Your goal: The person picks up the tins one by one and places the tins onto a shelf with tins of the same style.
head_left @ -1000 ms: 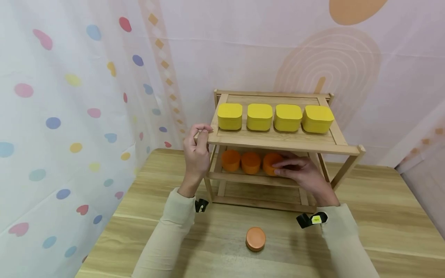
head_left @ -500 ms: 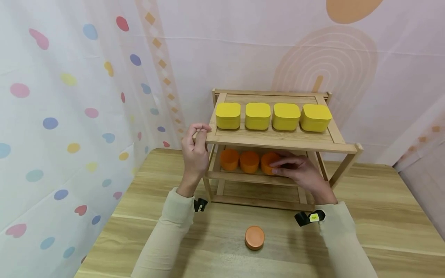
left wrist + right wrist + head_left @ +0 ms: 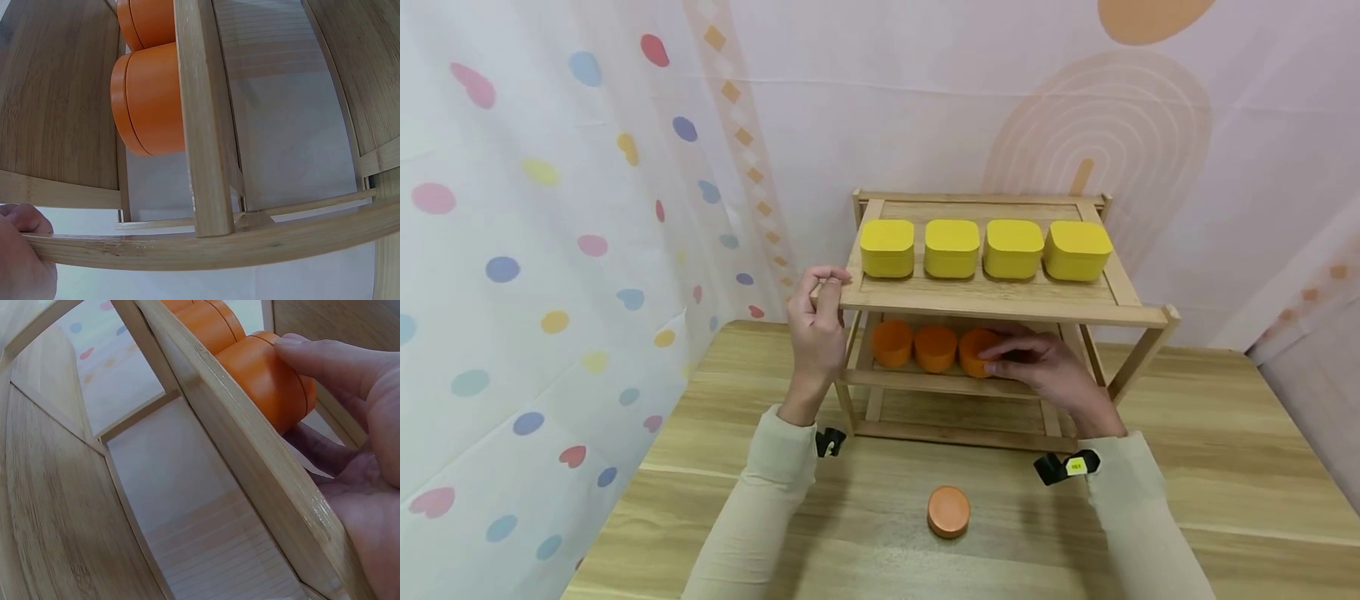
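In the head view my right hand [image 3: 1048,371] reaches into the middle tier of a wooden shelf rack [image 3: 1000,308]. Its thumb and fingers grip the rightmost orange round tin [image 3: 977,352], which stands in a row with two like it, an orange middle tin [image 3: 936,348] and an orange left tin [image 3: 892,343]. The right wrist view has the thumb on the gripped tin [image 3: 269,381] by its lid seam, other fingers behind and below. At the top tier's front left corner, my left hand [image 3: 820,329] holds the frame, fingers over the upper edge.
Several yellow rounded-square boxes [image 3: 951,248] line the top tier. A copper-orange round tin [image 3: 948,512] lies on the wooden table [image 3: 700,483] in front of the rack. Behind hangs a patterned curtain [image 3: 925,100]. The middle tier's front rail [image 3: 940,383] runs below the orange tins.
The head view has drifted slightly, so the scene sits a little further left and up. Both hands keep their holds, and the tins show no clear movement on the rack.
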`<state>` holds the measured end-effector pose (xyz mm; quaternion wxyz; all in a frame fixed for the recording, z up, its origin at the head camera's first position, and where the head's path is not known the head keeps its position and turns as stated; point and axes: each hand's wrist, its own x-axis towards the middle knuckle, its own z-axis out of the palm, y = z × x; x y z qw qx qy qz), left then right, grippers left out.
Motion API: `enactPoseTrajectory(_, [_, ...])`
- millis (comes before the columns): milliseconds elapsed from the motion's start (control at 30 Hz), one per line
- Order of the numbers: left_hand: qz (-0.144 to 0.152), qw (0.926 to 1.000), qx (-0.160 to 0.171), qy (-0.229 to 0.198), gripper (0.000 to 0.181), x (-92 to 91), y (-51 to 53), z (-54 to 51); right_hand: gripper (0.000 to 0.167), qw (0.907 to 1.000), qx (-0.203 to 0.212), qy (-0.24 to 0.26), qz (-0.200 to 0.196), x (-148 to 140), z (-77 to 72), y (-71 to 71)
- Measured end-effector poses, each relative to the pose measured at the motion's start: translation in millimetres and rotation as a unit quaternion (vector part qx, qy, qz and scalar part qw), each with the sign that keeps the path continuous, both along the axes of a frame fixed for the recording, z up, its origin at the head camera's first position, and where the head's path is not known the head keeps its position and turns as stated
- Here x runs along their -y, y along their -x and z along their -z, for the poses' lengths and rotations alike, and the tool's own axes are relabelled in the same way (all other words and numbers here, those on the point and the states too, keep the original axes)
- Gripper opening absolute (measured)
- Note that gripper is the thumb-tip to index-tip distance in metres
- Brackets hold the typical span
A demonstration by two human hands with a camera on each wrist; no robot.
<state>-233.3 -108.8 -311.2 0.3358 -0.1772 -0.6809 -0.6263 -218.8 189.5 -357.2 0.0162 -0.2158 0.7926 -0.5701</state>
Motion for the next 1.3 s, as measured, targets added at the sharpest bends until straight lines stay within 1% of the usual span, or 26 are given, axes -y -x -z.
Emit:
enactPoseTrajectory(167, [-0.006,1.0,-0.002,0.003,0.026,-0.3,-0.1,-1.6,0.019,0.9999,0.002,0.013,-0.007,0.5,-1.0,0.0])
enactPoseTrajectory(367, [-0.004,1.0,-0.001,0.004,0.026,-0.2,2.2,0.3,0.021,0.9999,-0.002,0.013,-0.01,-0.2,0.4,0.0])
enactPoseTrajectory(667, [-0.005,1.0,-0.003,0.004,0.026,0.2,2.0,0.7,0.022,0.9998,-0.007,0.019,0.003,0.6,0.8,-0.8])
enactPoseTrajectory(767, [-0.003,1.0,-0.003,0.003,0.026,-0.1,1.9,0.0,0.022,0.9993,-0.019,0.03,0.007,0.7,0.6,-1.4])
enactPoseTrajectory(933, [0.0,1.0,-0.004,-0.001,0.027,-1.7,3.4,-0.9,0.022,0.9968,-0.046,0.063,0.016,-0.7,2.0,-0.9])
enactPoseTrajectory(1100, [0.007,1.0,-0.003,-0.003,0.027,-2.9,5.4,0.7,0.025,0.9946,-0.037,0.095,0.017,-3.9,1.8,-3.0])
enactPoseTrajectory(1300, [0.006,1.0,-0.004,-0.001,0.028,-2.7,6.1,2.9,0.026,0.9956,-0.047,0.076,0.028,-4.9,0.2,-8.6])
